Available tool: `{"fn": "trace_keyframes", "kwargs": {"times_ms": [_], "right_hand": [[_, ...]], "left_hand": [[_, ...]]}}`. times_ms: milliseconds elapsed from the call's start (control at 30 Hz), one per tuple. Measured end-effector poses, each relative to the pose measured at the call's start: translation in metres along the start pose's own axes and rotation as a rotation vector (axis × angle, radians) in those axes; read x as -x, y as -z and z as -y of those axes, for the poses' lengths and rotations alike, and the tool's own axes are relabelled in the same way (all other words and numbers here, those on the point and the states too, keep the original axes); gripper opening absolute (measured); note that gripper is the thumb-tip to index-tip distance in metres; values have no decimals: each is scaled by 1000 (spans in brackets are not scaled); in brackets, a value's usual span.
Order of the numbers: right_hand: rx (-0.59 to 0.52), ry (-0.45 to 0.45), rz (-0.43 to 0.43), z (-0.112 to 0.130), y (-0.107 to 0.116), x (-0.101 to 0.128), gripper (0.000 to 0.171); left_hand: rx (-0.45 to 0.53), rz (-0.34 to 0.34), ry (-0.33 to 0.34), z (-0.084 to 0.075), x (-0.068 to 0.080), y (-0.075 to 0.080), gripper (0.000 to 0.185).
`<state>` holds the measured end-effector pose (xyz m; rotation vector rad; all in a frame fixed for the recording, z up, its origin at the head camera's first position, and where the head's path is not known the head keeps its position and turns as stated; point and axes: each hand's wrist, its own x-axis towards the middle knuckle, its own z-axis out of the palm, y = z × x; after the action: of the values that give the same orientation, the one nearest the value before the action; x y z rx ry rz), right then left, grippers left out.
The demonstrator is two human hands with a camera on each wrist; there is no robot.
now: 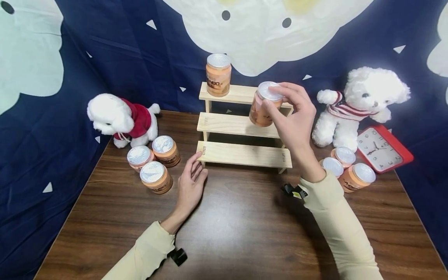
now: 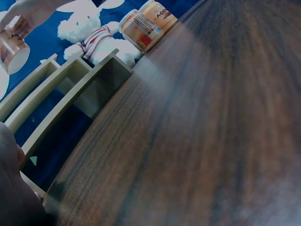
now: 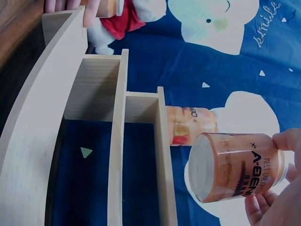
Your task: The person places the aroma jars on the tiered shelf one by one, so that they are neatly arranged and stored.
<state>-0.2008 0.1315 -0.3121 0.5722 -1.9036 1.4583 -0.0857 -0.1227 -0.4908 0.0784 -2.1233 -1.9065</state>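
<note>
In the head view my right hand (image 1: 295, 112) grips a lidded orange jar (image 1: 262, 111) near its silver lid, thumb and fingers on opposite sides. The jar is raised in front of the right part of a three-step wooden display rack (image 1: 245, 154). Its label and pale base (image 3: 201, 167) show in the right wrist view. My left hand (image 1: 191, 182) touches the left end of the rack's lowest step, one fingertip on the board and the others along its side (image 3: 61, 5). A similar jar (image 1: 218, 76) stands upright on the top step's left end.
Several matching jars stand in two groups, one group (image 1: 153, 172) left of the rack and another (image 1: 357, 177) at right. Behind them sit a white plush dog (image 1: 112, 114) in red and a white teddy bear (image 1: 350, 112). A red clock (image 1: 381, 149) leans at far right.
</note>
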Motion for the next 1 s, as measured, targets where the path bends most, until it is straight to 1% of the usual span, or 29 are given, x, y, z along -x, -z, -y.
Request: {"fn": "trace_keyframes", "kwargs": {"times_ms": [67,133,300,333,433,600,767,900,1000], "right_hand": [[-8,-5,-1,-3,-3,-3,29],[-20,-11,-7,-7,-6,-6,29],[-36,-9,-36,-13,-15,-13,28],[-38,-8,-42,-14,-16,-15,28],[-42,-12,-55,-14,-21,-19,27],[-32,-35,-67,-16,-31,-26,24],[-48,-71,-80,-20,-41,-28,21],[-21,-71,-90,-24,-47,-28,21],[22,-57,-98,-28,-49,-29,21]], "left_hand": [[5,1,12,-1,0,1,55],[1,-4,11,1,-1,1,55],[1,-3,26,0,0,1,56],[5,2,34,-3,0,1,56],[3,-3,29,-3,0,0,56],[-2,-4,24,-3,0,0,57],[2,3,29,-2,0,1,56],[-6,0,21,-2,0,1,56],[-15,-5,12,-2,1,1,56]]}}
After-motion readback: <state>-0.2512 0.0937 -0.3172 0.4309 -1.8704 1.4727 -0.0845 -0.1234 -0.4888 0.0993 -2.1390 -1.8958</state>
